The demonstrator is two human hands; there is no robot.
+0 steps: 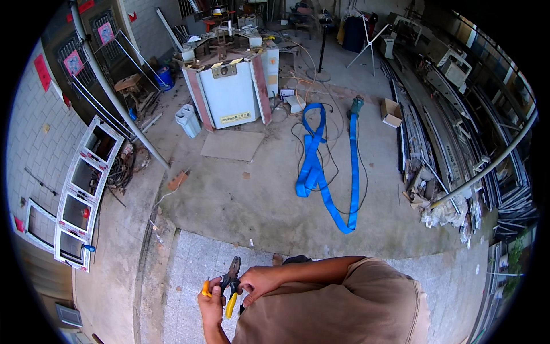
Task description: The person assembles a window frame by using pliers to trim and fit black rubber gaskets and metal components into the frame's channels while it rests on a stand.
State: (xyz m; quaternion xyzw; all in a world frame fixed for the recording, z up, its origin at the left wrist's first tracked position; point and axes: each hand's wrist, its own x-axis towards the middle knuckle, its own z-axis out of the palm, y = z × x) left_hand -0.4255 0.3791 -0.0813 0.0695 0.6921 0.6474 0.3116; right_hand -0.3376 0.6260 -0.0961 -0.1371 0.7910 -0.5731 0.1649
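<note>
Yellow-handled pliers [231, 285] sit low in the view, jaws pointing up, held over pale paving. The person's left hand [211, 304] is wrapped closed around the handles. Just to its right, the right hand [258, 282] pinches its fingers together at the pliers' joint. Farther right on the concrete floor [258, 195] lies a blue strap [321, 172].

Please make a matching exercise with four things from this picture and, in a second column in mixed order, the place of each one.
Things:
1. pliers
2. blue strap
3. white machine
4. white window frame

Places:
A. leaning on the tiled wall at the left
B. lying on the concrete floor
C. between the left hand and right hand
D. standing at the far end of the floor

Pairs: 1-C, 2-B, 3-D, 4-A
</note>
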